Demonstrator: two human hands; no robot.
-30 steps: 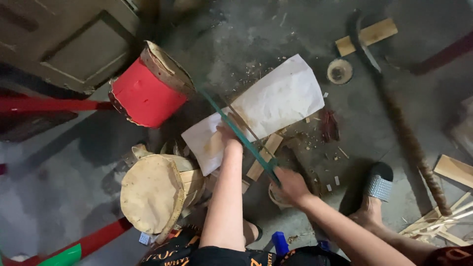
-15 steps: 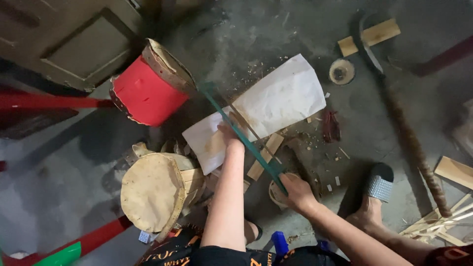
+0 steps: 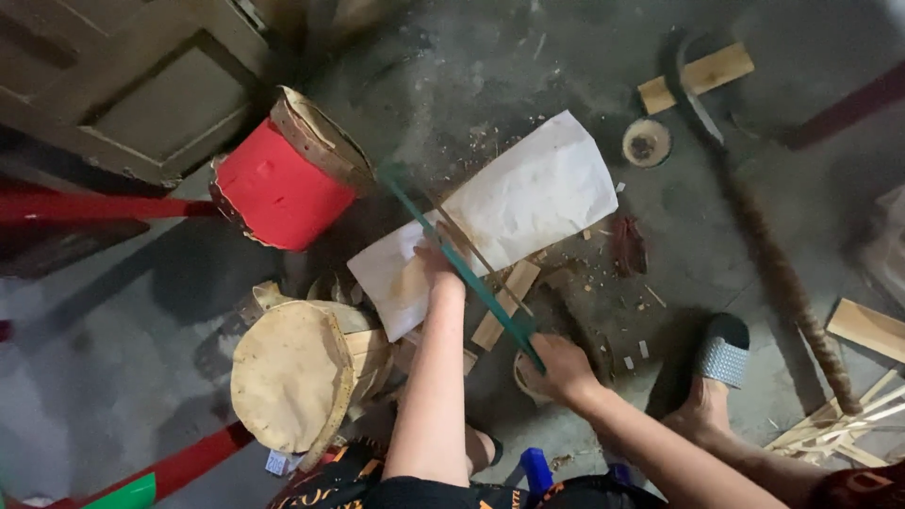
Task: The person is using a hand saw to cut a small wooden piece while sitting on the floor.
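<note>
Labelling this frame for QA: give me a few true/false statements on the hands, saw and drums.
1. The right hand grips one end of the green saw. True.
2. The left hand rests on the red drum. False: it presses down by the white sheet, under the saw; the drum lies apart, to the left.
3. The bare drum lies on its side, skin toward the camera. True.
4. The foot on the right is bare. False: it wears a slipper with a grey strap.
5. The white sheet lies on a table. False: it lies on the floor, among wood chips.
</note>
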